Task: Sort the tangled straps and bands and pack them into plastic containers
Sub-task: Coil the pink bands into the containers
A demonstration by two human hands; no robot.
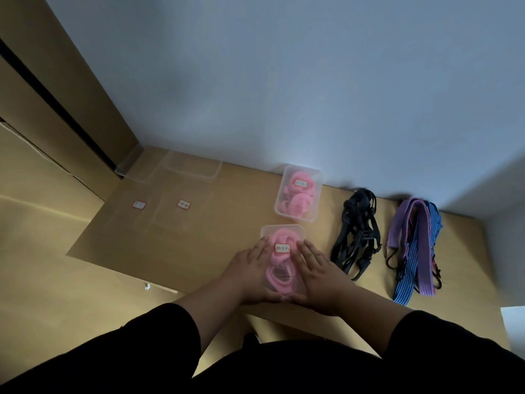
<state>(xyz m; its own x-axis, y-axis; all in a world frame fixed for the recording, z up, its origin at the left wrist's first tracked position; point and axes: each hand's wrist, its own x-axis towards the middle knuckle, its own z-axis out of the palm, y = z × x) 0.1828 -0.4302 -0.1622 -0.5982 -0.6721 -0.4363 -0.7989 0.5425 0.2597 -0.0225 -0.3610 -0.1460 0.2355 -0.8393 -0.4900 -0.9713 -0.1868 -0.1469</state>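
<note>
Hands point(281, 273) press pink-band container point(282, 231).

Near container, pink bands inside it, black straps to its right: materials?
Near container: translucent, lightly frosted plastic; the pink shows through lid and walls. Both hands lie flat on its lid.
Pink bands: probably smooth rubber or silicone; matte, rounded coils, but blurred.
Black straps: likely elastic cord or webbing with hard black hooks; limp tangle, weave not resolvable.
</note>
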